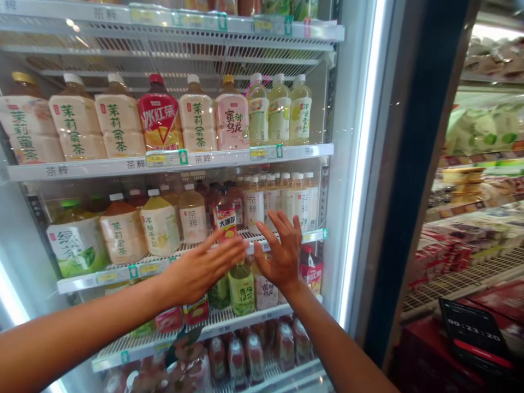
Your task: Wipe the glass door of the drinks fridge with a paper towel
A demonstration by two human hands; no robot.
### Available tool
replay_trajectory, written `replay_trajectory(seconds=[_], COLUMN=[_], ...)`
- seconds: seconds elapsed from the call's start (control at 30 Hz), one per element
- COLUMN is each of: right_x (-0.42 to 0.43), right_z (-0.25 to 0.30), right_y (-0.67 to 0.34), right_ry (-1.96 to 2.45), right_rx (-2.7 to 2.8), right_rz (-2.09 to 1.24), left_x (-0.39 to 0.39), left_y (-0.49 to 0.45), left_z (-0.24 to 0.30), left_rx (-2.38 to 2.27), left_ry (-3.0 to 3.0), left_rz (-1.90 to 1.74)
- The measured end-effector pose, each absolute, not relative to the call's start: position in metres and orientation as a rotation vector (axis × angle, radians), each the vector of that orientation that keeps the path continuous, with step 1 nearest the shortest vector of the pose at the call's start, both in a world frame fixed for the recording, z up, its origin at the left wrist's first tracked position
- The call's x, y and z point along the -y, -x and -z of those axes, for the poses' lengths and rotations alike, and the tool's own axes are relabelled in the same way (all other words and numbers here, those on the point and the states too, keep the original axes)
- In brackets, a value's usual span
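Both my arms reach up in front of a drinks fridge. My left hand (208, 267) is stretched flat with its fingers pointing right, and nothing is in it. My right hand (280, 251) has its fingers spread and is empty too. Behind them on a middle shelf stand a dark iced-tea bottle (226, 214) and several white-labelled tea bottles (254, 204). Below the hands, a green-labelled bottle (241, 292) shows on the lower shelf. Faint reflections suggest glass before the shelves; whether either hand touches it, I cannot tell.
An upper shelf (229, 157) holds large tea bottles, among them a red one (159, 114). A bright light strip (362, 164) and a dark frame (413, 164) edge the fridge. At right, a phone (477, 335) showing a timer sits near shelves of packaged food (483, 131).
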State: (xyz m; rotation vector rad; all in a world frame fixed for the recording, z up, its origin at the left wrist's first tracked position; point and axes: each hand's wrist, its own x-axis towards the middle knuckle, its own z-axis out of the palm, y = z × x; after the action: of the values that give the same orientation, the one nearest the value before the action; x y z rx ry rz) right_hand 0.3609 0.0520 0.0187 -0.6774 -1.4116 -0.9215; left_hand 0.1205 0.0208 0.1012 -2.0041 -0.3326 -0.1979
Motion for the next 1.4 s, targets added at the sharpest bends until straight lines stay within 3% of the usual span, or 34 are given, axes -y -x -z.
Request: replay_trajectory(seconds=[0.1,0.27,0.43,0.6,0.77,0.93,1.1,1.27,1.4], right_x=[-0.052,-0.052,-0.053,-0.052,-0.051,-0.05,-0.053,-0.053,-0.038], right_z=[-0.019,-0.018,-0.017,-0.017,-0.018,-0.018,-0.016,-0.017,-0.033], right_y=[-0.362,-0.361,-0.362,-0.362,-0.362,-0.361,-0.362,-0.36,-0.338], right_ry=[0.681,0.69,0.689,0.692,0.684,0.665,0.667,0.675,0.588], right_rx=[1.416,1.413,1.414,1.412,1.414,1.399,1.409,1.39,1.434], right_rz=[0.907,0.901,0.895,0.867,0.869,0.877,0.887,0.92,0.977], left_x=[-0.022,-0.026,-0.023,-0.02,-0.007,0.0,0.004,0.006,0.012], left_y=[-0.122,-0.137,-0.135,-0.126,-0.09,-0.057,-0.032,-0.004,0.02], left_z=[-0.095,-0.118,-0.093,-0.089,-0.06,-0.062,-0.062,-0.058,-0.038], left_rx=[0.213,0.557,0.209,0.556,0.187,0.608,0.384,0.775,0.503], left_ry=[2.055,1.838,2.011,1.873,1.977,1.834,1.972,1.792,1.957], left_rz=[0.048,0.427,-0.015,0.306,0.049,0.339,0.127,0.484,0.2])
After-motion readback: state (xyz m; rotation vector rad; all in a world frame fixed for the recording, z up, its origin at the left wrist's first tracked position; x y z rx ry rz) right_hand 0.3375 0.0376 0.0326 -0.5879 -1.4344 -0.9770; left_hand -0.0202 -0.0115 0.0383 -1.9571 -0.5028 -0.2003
